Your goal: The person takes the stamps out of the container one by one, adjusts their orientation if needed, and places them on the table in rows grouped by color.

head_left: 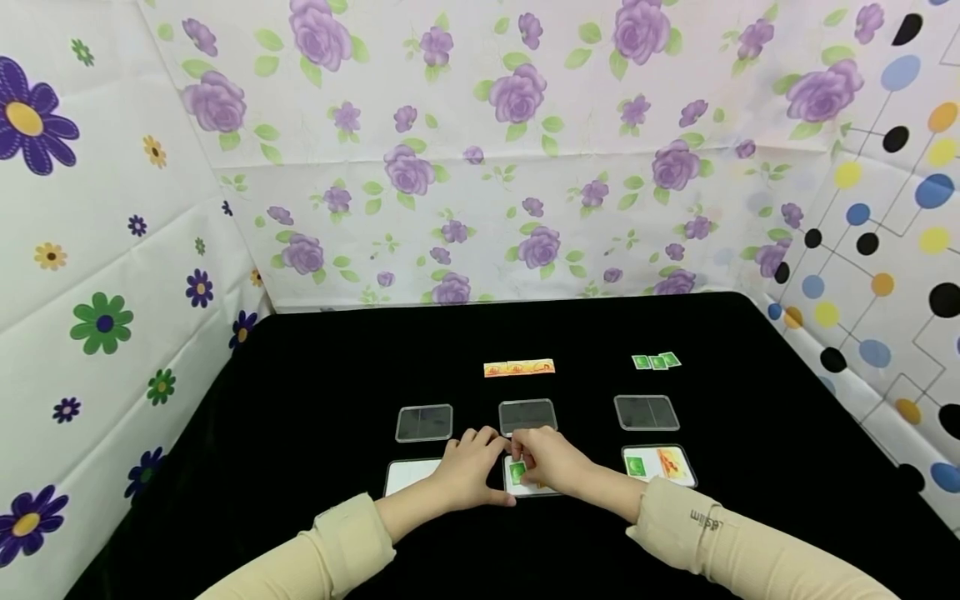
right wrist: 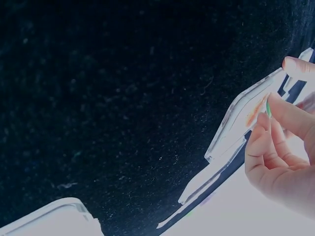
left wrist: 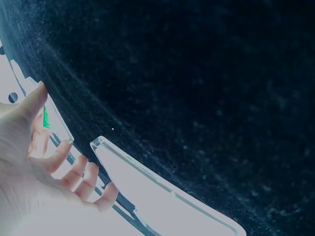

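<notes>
In the head view, my left hand (head_left: pixel 471 467) spans the left end of a shallow clear box with a white base (head_left: pixel 534 492), thumb at its near edge and index finger at the far one. The thumb also shows at the box edge in the left wrist view. Curled over the same box, my right hand (head_left: pixel 553 460) pinches a small green sticker (head_left: pixel 517 473) between thumb and finger. The right wrist view shows the sticker's green edge (right wrist: pixel 268 108) between the fingertips. Beside it is an orange sticker (right wrist: pixel 255 112), partly hidden by the right hand.
A similar box (head_left: pixel 660 467) at right bears green and orange stickers; another, plain white (head_left: pixel 408 473), lies at left. Behind are three clear lids (head_left: pixel 424 423), a strip of orange stickers (head_left: pixel 519 368) and three green stickers (head_left: pixel 657 362). The tabletop is black.
</notes>
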Tool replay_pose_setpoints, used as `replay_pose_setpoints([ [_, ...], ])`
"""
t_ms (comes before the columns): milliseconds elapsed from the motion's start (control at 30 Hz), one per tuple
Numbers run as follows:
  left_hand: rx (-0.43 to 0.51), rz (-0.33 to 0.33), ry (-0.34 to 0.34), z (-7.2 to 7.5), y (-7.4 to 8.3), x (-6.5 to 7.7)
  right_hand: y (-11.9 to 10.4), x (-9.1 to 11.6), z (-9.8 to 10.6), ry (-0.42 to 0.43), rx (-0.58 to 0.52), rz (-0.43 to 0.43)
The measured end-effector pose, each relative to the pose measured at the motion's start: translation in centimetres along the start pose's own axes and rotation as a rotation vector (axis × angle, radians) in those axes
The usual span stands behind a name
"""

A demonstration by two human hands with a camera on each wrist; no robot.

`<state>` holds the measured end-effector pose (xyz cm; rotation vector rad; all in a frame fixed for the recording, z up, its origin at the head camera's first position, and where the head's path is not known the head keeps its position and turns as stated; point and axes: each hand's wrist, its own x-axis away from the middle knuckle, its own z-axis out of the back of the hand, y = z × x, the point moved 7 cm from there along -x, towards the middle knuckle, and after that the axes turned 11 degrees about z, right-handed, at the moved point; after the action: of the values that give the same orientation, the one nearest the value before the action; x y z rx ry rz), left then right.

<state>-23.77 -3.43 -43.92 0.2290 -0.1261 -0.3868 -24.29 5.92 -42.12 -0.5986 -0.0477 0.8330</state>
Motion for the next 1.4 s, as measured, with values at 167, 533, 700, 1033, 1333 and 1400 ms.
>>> replay_pose_setpoints([
  [167, -0.018, 0.005, -0.002, -0.2, -0.1, -0.1, 0.1, 0.1, -0.2, 0.006, -0.018, 0.003],
  [533, -0.008, 0.006, 0.000, -0.2, -0.3, -0.1, 0.9, 0.2, -0.6, 0.017, -0.141, -0.029],
  [700, -0.014, 0.004, 0.009, -0.1, -0.3, -0.1, 1.0, 0.2, -0.6, 0.012, -0.171, -0.035],
  [1033, -0.005, 0.005, 0.007, -0.2, -0.3, -0.1, 1.0, 0.4, -0.4, 0.010, -0.183, -0.010],
  [1333, 0.012, 0.006, 0.011, -0.1, -0.3, 0.0, 1.2, 0.5, 0.3, 0.020, -0.186, -0.008],
  [1400, 0.012, 0.006, 0.010, -0.1, -0.2, 0.0, 1.2, 0.5, 0.3, 0.019, -0.191, -0.007],
])
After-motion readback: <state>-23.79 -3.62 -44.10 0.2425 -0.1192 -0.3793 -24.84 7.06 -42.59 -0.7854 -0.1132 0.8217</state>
